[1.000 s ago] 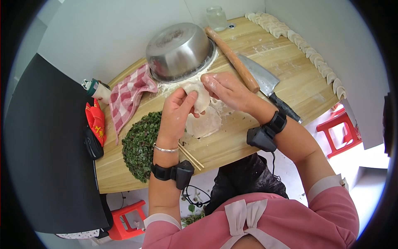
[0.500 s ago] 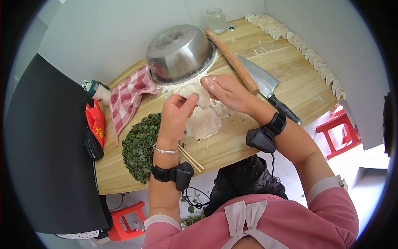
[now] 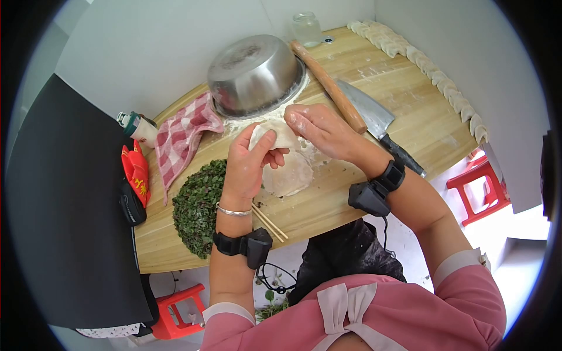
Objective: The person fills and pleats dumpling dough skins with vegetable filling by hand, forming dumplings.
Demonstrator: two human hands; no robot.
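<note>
Above the table, my left hand [image 3: 244, 161] holds a folded white dumpling [image 3: 276, 132], thumb across its front and fingers curled beneath it. My right hand [image 3: 322, 130], dusted with flour, has its thumb and forefinger pinched at the dumpling's right edge. Flat pale dough wrappers [image 3: 290, 177] lie on the wood just under both hands. To the left of my left wrist is a heap of chopped green leaves [image 3: 199, 213]; what holds it is hidden. A pair of chopsticks [image 3: 270, 224] lies beside the heap.
An upturned steel basin [image 3: 254, 73] stands at the back, beside a rolling pin [image 3: 331, 88] and a cleaver [image 3: 366, 108]. A row of dumplings [image 3: 436, 76] lines the right edge. A checked cloth [image 3: 184, 131], a bottle [image 3: 140, 130] and a glass jar [image 3: 306, 29] are around.
The dumpling has turned slightly in my left hand, and its fingers now show below it. My right hand has shifted very little, staying at the dumpling's edge.
</note>
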